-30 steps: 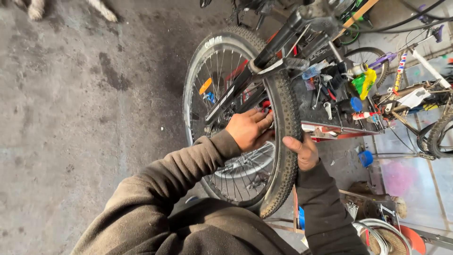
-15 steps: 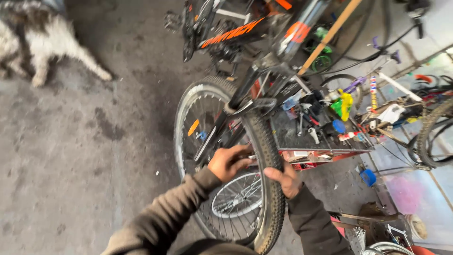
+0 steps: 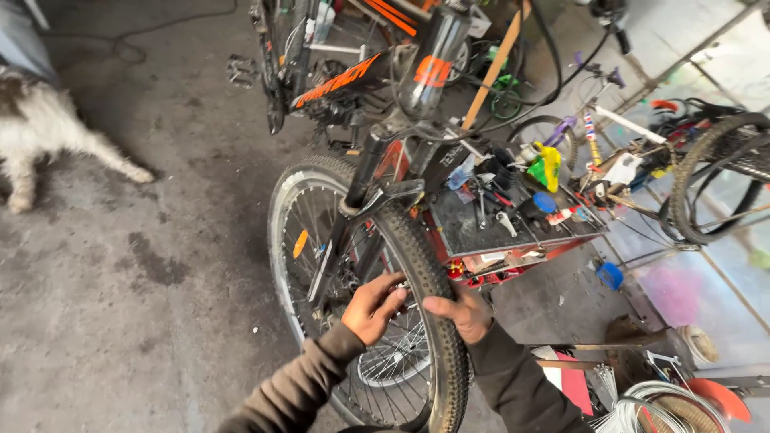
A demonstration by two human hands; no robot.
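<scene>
A black and orange bicycle stands in front of me, its front wheel [image 3: 321, 200] with a knobby black tyre [image 3: 437, 321] and silver spokes facing me. My left hand [image 3: 370, 307] reaches in from the left of the tyre, fingers curled at the rim next to the spokes. On the right side of the tyre my right hand [image 3: 461, 311] presses against the tread, thumb across it. The two hands meet at the same spot on the wheel. The black fork [image 3: 361, 208] runs down to the hub, with an orange reflector [image 3: 300, 243] in the spokes.
A red tool cart [image 3: 505, 232] loaded with wrenches, bottles and small parts stands right of the wheel. More bicycles and wheels [image 3: 714, 176] crowd the right. A white shaggy dog [image 3: 48, 132] stands at the left on the concrete floor [image 3: 136, 305]. Coiled cables [image 3: 642, 409] lie at lower right.
The view has tilted up and back, bringing the frame, fork and dog into sight. Both hands have stayed at the same spot on the tyre, now closer together.
</scene>
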